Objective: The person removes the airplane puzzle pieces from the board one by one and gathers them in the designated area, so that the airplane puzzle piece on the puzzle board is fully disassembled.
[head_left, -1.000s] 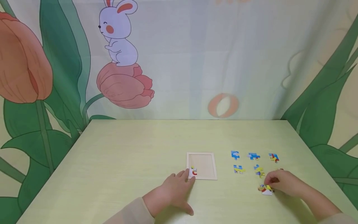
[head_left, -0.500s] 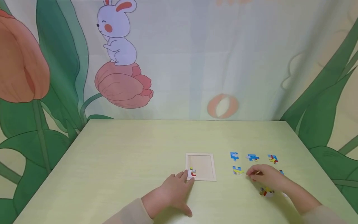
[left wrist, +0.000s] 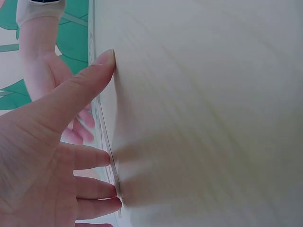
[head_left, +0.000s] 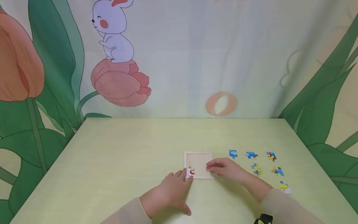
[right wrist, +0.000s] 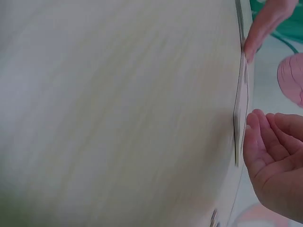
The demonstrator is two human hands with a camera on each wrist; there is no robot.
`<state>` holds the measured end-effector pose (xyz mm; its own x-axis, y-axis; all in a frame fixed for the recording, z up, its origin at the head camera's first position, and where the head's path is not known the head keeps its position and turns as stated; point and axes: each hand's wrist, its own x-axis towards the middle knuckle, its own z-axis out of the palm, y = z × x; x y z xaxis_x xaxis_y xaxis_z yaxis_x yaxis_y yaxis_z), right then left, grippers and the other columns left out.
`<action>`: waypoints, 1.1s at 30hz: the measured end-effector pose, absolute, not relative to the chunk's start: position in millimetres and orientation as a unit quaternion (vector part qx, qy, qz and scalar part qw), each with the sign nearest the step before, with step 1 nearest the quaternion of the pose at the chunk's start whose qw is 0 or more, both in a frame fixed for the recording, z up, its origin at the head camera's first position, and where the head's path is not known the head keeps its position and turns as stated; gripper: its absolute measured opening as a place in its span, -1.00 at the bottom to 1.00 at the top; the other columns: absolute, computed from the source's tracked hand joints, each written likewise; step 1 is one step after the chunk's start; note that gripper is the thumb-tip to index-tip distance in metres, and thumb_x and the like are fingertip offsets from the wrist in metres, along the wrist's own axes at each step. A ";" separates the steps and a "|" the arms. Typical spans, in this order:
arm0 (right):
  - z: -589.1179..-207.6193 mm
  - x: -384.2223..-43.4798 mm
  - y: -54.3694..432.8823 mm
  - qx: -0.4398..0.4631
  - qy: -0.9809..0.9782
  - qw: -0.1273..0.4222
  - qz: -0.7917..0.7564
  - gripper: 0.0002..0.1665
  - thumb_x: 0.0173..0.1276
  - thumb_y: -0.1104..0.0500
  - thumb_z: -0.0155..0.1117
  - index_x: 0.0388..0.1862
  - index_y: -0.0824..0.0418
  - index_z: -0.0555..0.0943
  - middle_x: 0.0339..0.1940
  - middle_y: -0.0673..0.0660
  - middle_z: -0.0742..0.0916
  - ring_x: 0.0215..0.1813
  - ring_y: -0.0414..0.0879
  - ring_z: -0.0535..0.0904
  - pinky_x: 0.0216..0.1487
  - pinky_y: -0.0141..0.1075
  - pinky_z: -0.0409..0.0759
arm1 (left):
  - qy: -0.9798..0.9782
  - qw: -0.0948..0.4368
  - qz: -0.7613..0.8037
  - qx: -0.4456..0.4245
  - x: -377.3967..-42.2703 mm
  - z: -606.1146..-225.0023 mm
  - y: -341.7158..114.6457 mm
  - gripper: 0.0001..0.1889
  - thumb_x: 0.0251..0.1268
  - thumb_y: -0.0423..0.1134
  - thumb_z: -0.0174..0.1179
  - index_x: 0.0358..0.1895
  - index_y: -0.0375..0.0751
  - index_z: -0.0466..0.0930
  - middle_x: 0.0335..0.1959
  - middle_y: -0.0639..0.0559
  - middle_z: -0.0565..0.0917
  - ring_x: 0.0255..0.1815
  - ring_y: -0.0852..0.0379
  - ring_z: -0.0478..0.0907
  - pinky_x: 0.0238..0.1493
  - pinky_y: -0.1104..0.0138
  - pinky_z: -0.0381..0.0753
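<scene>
A square wooden puzzle frame (head_left: 198,152) lies on the table, with one white, red and yellow puzzle piece (head_left: 191,171) in its lower left corner. My left hand (head_left: 174,189) is spread, its fingertips resting on the frame's lower left edge beside that piece. Over the frame's right side is my right hand (head_left: 225,168), thumb and fingers pinched around a puzzle piece that they almost wholly hide. In the right wrist view the fingers (right wrist: 255,137) curl close over the frame's edge.
Several loose puzzle pieces lie right of the frame: blue ones (head_left: 233,153) in a back row, a yellow and blue one (head_left: 256,169), and a yellow and white one (head_left: 284,186) nearest the front. A curtain (head_left: 167,77) hangs behind the table.
My right hand has picked up a puzzle piece from the front row at the right and moved left to the frame. The left hand has stayed at the frame's corner.
</scene>
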<state>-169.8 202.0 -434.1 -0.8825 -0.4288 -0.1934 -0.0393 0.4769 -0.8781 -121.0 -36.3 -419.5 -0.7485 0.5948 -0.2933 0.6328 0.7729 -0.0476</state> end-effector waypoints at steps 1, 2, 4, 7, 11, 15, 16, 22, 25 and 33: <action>-433.7 -170.5 196.0 -0.147 0.836 0.197 -0.491 -0.66 0.35 0.23 0.16 0.04 0.38 0.56 -0.06 0.22 0.69 -0.10 -0.02 0.59 -0.17 -0.26 0.57 | 0.933 0.133 -0.070 0.328 -121.2 -419.3 -36.4 0.15 -0.38 0.53 0.23 0.38 -0.07 0.22 0.40 -0.21 0.19 0.36 -0.06 0.20 0.22 0.07 0.31; -433.7 -171.0 190.7 -0.152 0.836 0.196 -0.489 -0.66 0.35 0.23 0.16 0.04 0.37 0.57 -0.05 0.22 0.69 -0.10 -0.03 0.59 -0.17 -0.27 0.56 | 0.933 0.133 -0.069 0.327 -121.4 -419.1 -36.4 0.15 -0.38 0.53 0.23 0.38 -0.07 0.23 0.40 -0.21 0.19 0.36 -0.06 0.20 0.22 0.07 0.31; -433.4 -171.8 182.7 -0.158 0.836 0.196 -0.488 -0.67 0.35 0.25 0.15 0.05 0.37 0.57 -0.06 0.22 0.69 -0.12 -0.03 0.59 -0.19 -0.28 0.55 | 0.933 0.134 -0.065 0.327 -121.9 -418.8 -35.8 0.15 -0.39 0.53 0.24 0.38 -0.07 0.23 0.40 -0.21 0.19 0.36 -0.06 0.20 0.22 0.06 0.31; -433.9 -172.0 174.7 -0.157 0.835 0.203 -0.487 -0.67 0.35 0.27 0.14 0.05 0.37 0.57 -0.06 0.22 0.69 -0.13 -0.03 0.59 -0.19 -0.27 0.55 | 0.933 0.139 -0.060 0.327 -122.8 -419.4 -33.8 0.15 -0.38 0.52 0.25 0.37 -0.08 0.24 0.39 -0.22 0.19 0.36 -0.06 0.20 0.22 0.06 0.30; -436.0 -170.6 165.7 -0.174 0.839 0.206 -0.473 -0.64 0.36 0.28 0.12 0.11 0.38 0.53 0.02 0.24 0.66 -0.01 0.03 0.57 -0.04 -0.18 0.55 | 0.933 0.144 -0.065 0.323 -123.1 -421.0 -33.1 0.14 -0.38 0.52 0.25 0.36 -0.09 0.25 0.39 -0.21 0.20 0.37 -0.05 0.19 0.22 0.06 0.30; -436.8 -168.0 160.0 -0.202 0.848 0.200 -0.448 -0.58 0.36 0.32 0.08 0.19 0.40 0.47 0.13 0.26 0.59 0.13 0.12 0.50 0.14 -0.02 0.42 | 0.933 0.142 -0.075 0.323 -123.6 -421.1 -33.2 0.15 -0.39 0.54 0.23 0.36 -0.09 0.26 0.39 -0.21 0.20 0.37 -0.05 0.19 0.22 0.06 0.30; -436.7 -167.5 159.2 -0.206 0.850 0.199 -0.442 -0.57 0.36 0.32 0.08 0.20 0.39 0.45 0.15 0.26 0.58 0.13 0.13 0.49 0.16 0.00 0.39 | 0.933 0.142 -0.075 0.322 -123.9 -421.4 -33.1 0.15 -0.40 0.54 0.23 0.36 -0.09 0.25 0.39 -0.21 0.20 0.37 -0.05 0.18 0.22 0.06 0.30; -436.4 -164.8 153.0 -0.201 0.860 0.197 -0.425 -0.55 0.36 0.30 0.10 0.23 0.32 0.45 0.18 0.23 0.56 0.12 0.13 0.50 0.14 0.02 0.40 | 0.933 0.138 -0.078 0.323 -124.0 -421.4 -35.9 0.16 -0.39 0.54 0.22 0.37 -0.10 0.25 0.39 -0.22 0.20 0.37 -0.06 0.18 0.22 0.05 0.31; -437.5 -165.5 149.2 -0.176 0.860 0.191 -0.439 -0.57 0.36 0.29 0.11 0.20 0.32 0.47 0.13 0.20 0.59 0.12 0.12 0.51 0.14 0.00 0.41 | 0.933 0.137 -0.076 0.324 -123.4 -420.8 -36.7 0.15 -0.38 0.53 0.23 0.37 -0.10 0.25 0.39 -0.23 0.20 0.37 -0.07 0.18 0.21 0.05 0.31; -443.8 -173.4 139.0 -0.130 0.874 0.161 -0.439 -0.66 0.29 0.35 0.17 0.06 0.33 0.56 -0.13 0.12 0.66 -0.06 0.01 0.55 0.03 -0.14 0.51 | 0.931 0.130 -0.073 0.334 -122.4 -422.1 -34.4 0.15 -0.38 0.53 0.23 0.37 -0.10 0.25 0.39 -0.25 0.19 0.36 -0.08 0.20 0.19 0.04 0.34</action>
<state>-173.4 139.0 -443.8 -0.9146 -0.3682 -0.1671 -0.0857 0.5804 -0.8098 -122.4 -34.4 -422.1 -0.7426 0.6031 -0.2912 0.6410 0.7661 -0.0479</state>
